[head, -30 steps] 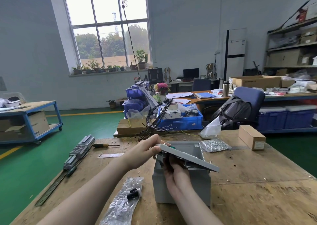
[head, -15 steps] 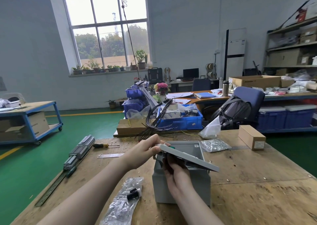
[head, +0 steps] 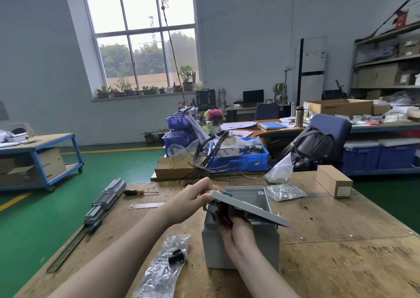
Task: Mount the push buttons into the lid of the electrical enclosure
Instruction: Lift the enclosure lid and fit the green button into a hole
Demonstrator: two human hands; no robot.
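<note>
A grey enclosure box point(head: 261, 245) stands on the wooden bench. Its grey lid point(head: 254, 209) is half raised, tilted down to the right. My left hand point(head: 193, 201) pinches the lid's upper left corner. A green push button point(head: 228, 193) shows on top of the lid by that corner. My right hand point(head: 234, 227) reaches up under the lid, its fingers closed on a dark part beneath the button; the fingertips are hidden. A clear bag point(head: 163, 268) with a black push button part point(head: 176, 255) lies left of the box.
DIN rails with terminal blocks point(head: 105, 199), a screwdriver point(head: 136, 192) and a metal strip point(head: 146, 205) lie at the left. A bag of screws point(head: 284, 191) and a small cardboard box point(head: 334, 180) sit at the back right. Black wires point(head: 204, 163) hang over the far edge.
</note>
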